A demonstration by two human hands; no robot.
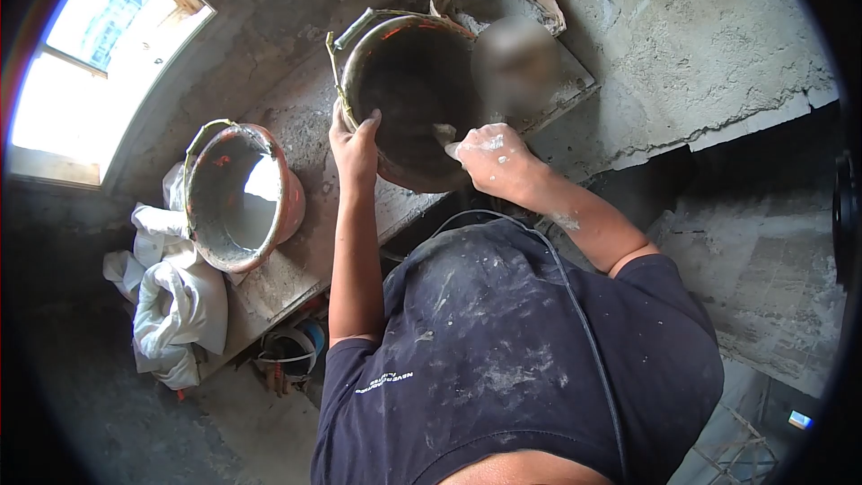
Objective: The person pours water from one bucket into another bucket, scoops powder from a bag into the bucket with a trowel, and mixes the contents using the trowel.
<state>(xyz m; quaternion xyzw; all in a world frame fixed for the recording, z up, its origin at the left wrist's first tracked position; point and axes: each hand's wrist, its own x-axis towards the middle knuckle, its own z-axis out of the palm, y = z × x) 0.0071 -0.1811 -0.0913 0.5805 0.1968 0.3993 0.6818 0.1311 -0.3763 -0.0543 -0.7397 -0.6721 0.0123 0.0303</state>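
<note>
While the left hand point(357, 151) clamps the round, crusted bucket point(413, 176), the white-smeared right hand point(496, 162) grips a pale object point(444, 132).

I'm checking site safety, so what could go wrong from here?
The large bucket sits near the edge of the board, so it might tip if the left hand loses its grip. The smaller bucket, holding what looks like grey liquid, could spill if knocked. The bare right hand is spattered; if that is mortar, it may irritate the skin.
</note>
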